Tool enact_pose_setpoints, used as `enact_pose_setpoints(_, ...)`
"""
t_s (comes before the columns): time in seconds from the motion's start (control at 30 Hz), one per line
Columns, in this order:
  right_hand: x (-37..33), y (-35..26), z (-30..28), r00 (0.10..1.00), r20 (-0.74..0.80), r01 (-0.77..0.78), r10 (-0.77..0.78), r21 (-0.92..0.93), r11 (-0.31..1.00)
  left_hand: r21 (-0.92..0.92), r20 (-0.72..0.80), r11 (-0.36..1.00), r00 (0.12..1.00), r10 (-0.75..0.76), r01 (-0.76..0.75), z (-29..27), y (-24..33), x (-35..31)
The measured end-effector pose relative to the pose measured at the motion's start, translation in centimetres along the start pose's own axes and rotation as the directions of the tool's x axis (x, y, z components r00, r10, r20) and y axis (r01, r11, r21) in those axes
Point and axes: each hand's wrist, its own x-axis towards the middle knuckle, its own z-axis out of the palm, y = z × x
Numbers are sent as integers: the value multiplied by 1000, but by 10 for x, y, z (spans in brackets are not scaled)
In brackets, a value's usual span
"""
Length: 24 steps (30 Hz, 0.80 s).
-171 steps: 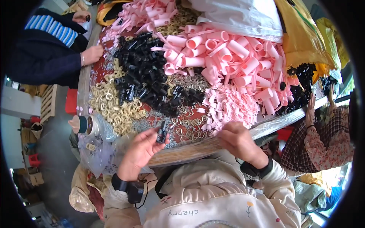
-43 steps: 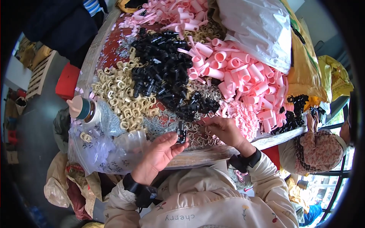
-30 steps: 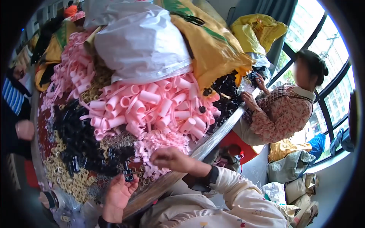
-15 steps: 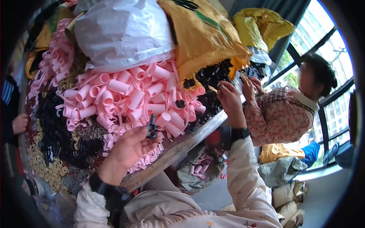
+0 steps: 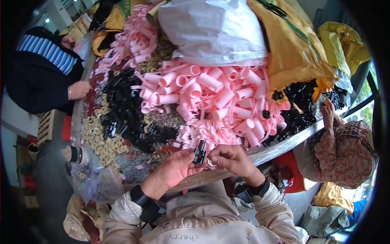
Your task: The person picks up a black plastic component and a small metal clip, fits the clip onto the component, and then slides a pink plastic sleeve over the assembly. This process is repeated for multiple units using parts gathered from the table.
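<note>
Over the near edge of the table, my left hand (image 5: 170, 170) is closed on a small black plastic part (image 5: 200, 153), held upright between thumb and fingers. Close beside it, my right hand (image 5: 232, 160) pinches a small pale curved piece (image 5: 210, 162) between thumb and forefinger. The pale piece is right by the black part's lower end; whether they touch I cannot tell. Just beyond both hands lies a big heap of pink plastic tubes (image 5: 209, 82), with smaller pink pieces (image 5: 199, 132) at its near side.
Left of the heap spread black parts (image 5: 118, 101), beige clips (image 5: 99, 142) and small metal pieces (image 5: 134, 164). A white sack (image 5: 215, 30) and an orange sack (image 5: 290, 44) stand behind. One person (image 5: 42, 71) is at the left, another (image 5: 345, 150) at the right.
My right hand has come back from the black parts at the far right to beside my left hand. The view has swung left. The left hand still holds the black plastic part.
</note>
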Motion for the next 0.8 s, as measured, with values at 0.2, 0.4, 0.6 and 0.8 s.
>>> enact_pose_setpoints(0.2, 32, 17, 43, 961, 234, 199, -145, -226, 954, -74, -24, 990, 993, 115, -117, -38, 1, -47)
enact_pose_setpoints(0.4, 47, 15, 86, 991, 130, -7, 19, -90, 996, -23, 16, 981, 981, 195, -195, -60, 11, -82)
enact_pose_setpoints(0.6, 50, 16, 121, 963, 21, 239, -269, -534, 811, -94, -169, 951, 946, 277, -296, -76, 7, -97)
enact_pose_setpoints(0.8, 60, 32, 137, 933, 17, 291, -358, -623, 726, -120, -188, 916, 915, 357, -382, -92, -3, -104)
